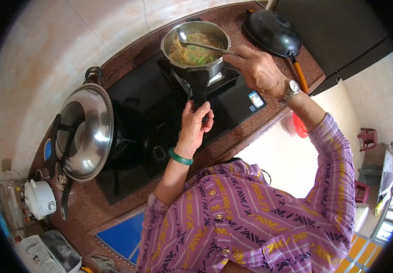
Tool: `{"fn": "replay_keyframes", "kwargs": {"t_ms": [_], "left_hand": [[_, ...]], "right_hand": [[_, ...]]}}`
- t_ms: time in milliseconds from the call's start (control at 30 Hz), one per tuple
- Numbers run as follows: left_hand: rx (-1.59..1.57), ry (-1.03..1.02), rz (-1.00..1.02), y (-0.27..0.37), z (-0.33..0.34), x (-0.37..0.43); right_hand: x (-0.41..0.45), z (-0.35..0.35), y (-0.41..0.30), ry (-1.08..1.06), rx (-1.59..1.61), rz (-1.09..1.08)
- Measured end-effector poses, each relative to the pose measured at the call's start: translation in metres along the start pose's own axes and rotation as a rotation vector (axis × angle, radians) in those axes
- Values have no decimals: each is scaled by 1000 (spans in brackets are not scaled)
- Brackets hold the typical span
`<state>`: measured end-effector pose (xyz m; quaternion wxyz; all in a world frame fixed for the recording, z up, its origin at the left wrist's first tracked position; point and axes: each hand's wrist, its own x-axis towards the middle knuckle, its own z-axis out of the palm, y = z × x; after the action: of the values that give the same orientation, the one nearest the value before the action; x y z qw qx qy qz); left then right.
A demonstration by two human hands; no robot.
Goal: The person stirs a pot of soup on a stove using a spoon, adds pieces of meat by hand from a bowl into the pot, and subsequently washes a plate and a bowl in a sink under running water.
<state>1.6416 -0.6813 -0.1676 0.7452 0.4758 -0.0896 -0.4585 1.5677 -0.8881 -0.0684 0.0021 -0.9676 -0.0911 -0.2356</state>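
Note:
A metal pot point(217, 70) with a long black handle point(199, 87) sits over the right burner of a black glass gas hob point(142, 112). My left hand point(196, 121) grips the end of that handle. Inside the pot is a brothy stew point(200, 51) with green vegetable pieces. My right hand point(259, 70) holds a metal ladle point(208, 46) by its handle. The ladle's bowl is above the food, near the pot's left inner wall, and some food appears to hang or pour from it; how much it holds I cannot tell.
A wok with a domed steel lid point(95, 136) covers the left burner. On the right counter lies a black pan point(271, 32) with a wooden handle point(300, 76). A white electric cooker point(39, 199) and a plastic container point(61, 250) stand at far left. The granite counter edge point(241, 136) runs before me.

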Motion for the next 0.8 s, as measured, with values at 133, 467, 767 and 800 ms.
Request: {"fn": "replay_keyframes", "kwargs": {"t_ms": [133, 467, 767, 800], "left_hand": [[18, 4, -12, 1, 0, -2], [-2, 10, -18, 1, 0, -2], [-22, 9, -6, -1, 1, -2], [-27, 13, -4, -1, 0, -2]], "right_hand": [[-3, 3, 4, 85, 41, 30], [15, -25, 15, 88, 49, 44], [48, -51, 35, -27, 350, 326], [56, -57, 35, -29, 356, 321]]}}
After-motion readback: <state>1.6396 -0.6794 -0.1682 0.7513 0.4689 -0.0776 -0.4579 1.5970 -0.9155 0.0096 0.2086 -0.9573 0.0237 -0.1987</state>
